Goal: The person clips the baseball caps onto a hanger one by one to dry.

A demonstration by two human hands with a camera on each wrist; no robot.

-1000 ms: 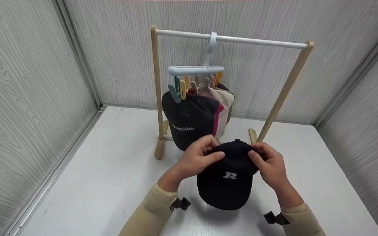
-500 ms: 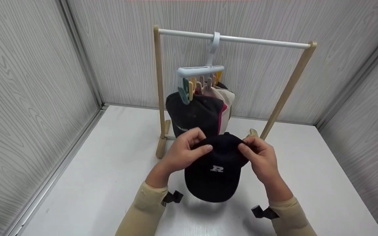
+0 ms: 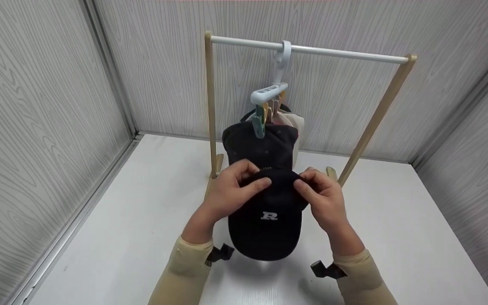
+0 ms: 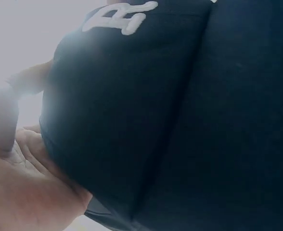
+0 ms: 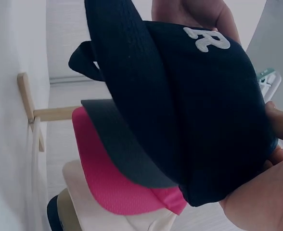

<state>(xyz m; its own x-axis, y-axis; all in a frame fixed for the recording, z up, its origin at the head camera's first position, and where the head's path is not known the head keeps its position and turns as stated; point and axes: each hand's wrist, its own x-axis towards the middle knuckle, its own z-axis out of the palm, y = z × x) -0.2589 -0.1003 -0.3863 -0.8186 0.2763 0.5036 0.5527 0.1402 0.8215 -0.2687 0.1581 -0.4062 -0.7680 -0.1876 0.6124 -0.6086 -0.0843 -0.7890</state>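
A black baseball cap [image 3: 265,239] with a white letter R on its front hangs brim-down between my two hands, above the white table. My left hand [image 3: 229,192] pinches the left side of its crown between thumb and fingers. On the opposite side my right hand [image 3: 325,197] grips the crown likewise, thumb in front. Some fingertips are hidden behind the cloth. Directly behind is a dark cap [image 3: 261,148], hung from a white clip hanger [image 3: 269,92] by a green clip [image 3: 259,125]. The held cap [image 4: 122,106] fills much of the left wrist view.
A wooden rack with a white rod [image 3: 345,53] carries the hanger. Further caps hang behind the dark one, including a pink cap [image 5: 108,178] and a cream cap [image 5: 83,192]. Grey wood-grain walls [image 3: 40,127] stand around the white table [image 3: 163,190].
Both hands have moved left with the black cap, until it stands in front of the hanging dark cap. The hanger has swivelled, so its near end points more toward me.
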